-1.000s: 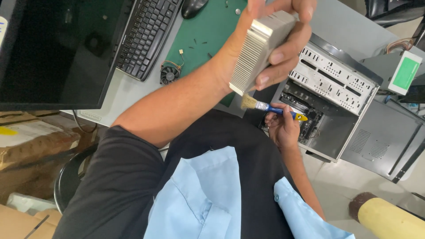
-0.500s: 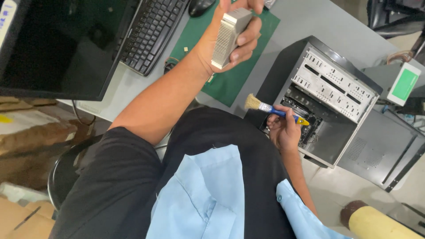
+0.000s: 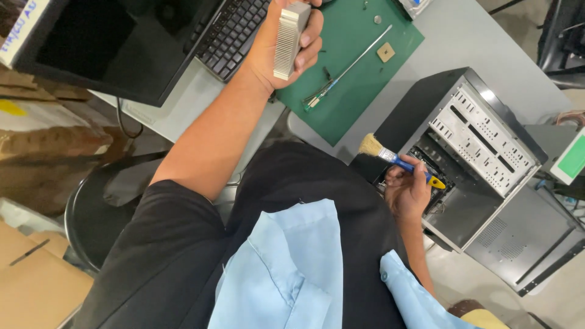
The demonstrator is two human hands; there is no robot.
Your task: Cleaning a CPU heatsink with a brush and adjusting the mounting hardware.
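Note:
My left hand [image 3: 268, 58] is raised over the near edge of the green mat [image 3: 359, 91] and the black keyboard [image 3: 231, 33]. It grips a grey finned metal heatsink [image 3: 287, 38] held upright. My right hand [image 3: 405, 194] is lower right, at the open side of a black and silver computer case [image 3: 481, 131]. It holds a blue-handled brush [image 3: 399, 161] with pale bristles pointing left, away from the case. The case interior behind my fingers is mostly dark.
A long thin screwdriver [image 3: 348, 66] and small parts lie on the mat. A dark monitor [image 3: 103, 42] stands at upper left. The case's loose side panel [image 3: 530, 240] lies at right. A black stool [image 3: 91, 210] and cardboard boxes [image 3: 36, 283] sit at lower left.
My left hand has carried the heatsink away from the case, leftwards to above the keyboard and mat. My right hand with the brush stays by the case opening.

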